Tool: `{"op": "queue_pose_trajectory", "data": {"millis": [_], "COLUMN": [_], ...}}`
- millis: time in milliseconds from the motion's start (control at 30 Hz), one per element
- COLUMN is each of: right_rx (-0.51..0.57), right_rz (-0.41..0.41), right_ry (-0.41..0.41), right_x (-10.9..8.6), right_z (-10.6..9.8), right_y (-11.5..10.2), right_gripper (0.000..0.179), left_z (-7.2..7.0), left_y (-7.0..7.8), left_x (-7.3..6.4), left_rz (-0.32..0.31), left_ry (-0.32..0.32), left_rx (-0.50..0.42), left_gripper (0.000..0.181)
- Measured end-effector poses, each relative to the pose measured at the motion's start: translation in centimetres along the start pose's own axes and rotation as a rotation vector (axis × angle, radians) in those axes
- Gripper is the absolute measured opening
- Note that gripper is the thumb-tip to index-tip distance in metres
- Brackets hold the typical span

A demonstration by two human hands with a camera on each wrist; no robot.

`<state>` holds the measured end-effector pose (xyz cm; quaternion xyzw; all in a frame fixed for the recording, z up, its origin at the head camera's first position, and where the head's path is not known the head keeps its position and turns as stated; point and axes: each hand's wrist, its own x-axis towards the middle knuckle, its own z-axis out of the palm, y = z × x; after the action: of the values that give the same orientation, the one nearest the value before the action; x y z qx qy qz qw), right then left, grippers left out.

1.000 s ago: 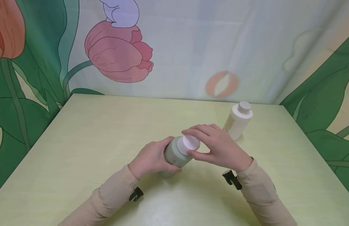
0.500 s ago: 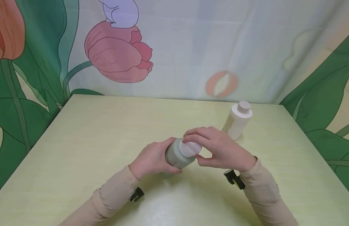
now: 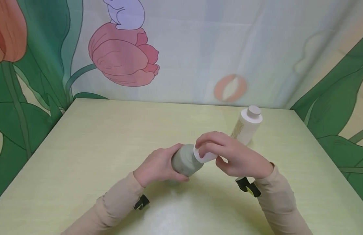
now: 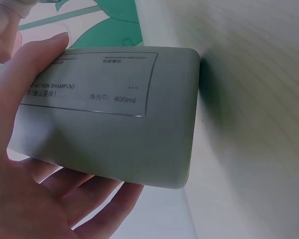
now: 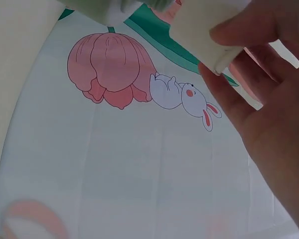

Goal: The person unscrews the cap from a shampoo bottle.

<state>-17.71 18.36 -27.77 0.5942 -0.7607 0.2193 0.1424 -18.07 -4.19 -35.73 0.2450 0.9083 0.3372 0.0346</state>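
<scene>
My left hand (image 3: 156, 164) grips a grey-green shampoo bottle (image 3: 185, 161) round its body and tilts it to the right. In the left wrist view, printing on the shampoo bottle (image 4: 114, 139) reads "SHAMPOO" and 400ml, and its base is near the tabletop. My right hand (image 3: 235, 155) pinches the white cap (image 3: 209, 157) between thumb and fingers. As the right wrist view shows, the cap (image 5: 197, 32) is off the bottle's neck (image 5: 162, 5), a small gap apart. The bottle's mouth is hidden in the head view.
A second bottle (image 3: 248, 127), white with a cap on, stands upright behind my right hand. The pale yellow-green table (image 3: 111, 130) ends at a curtain (image 3: 187, 58) printed with flowers and a rabbit. Black camera mounts (image 3: 248, 187) sit at both wrists.
My right hand has turned and drawn the white cap to the right, off the shampoo bottle. The left hand has kept its grip on the bottle almost unmoved.
</scene>
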Motion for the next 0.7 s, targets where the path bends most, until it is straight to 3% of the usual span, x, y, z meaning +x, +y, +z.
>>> {"op": "queue_pose_trajectory", "data": {"millis": [200,533,700], "right_rx": [0.013,0.101,0.141], "right_rz": [0.095,0.127,0.176], "right_ry": [0.06,0.187,0.208], "right_x": [-0.5,-0.4,-0.7], "right_z": [-0.7,-0.8,-0.7], "right_y": [0.1,1.0,1.3], "right_gripper": [0.061,0.049,0.049], "left_z": [0.1,0.2,0.2], "left_y": [-0.1,-0.2,-0.2], "left_x": [0.1,0.1,0.2], "left_rz": [0.008,0.018,0.026], "left_ry": [0.013,0.033,0.033], "left_rx": [-0.003,-0.005,-0.002], "left_gripper": [0.069,0.068,0.068]}}
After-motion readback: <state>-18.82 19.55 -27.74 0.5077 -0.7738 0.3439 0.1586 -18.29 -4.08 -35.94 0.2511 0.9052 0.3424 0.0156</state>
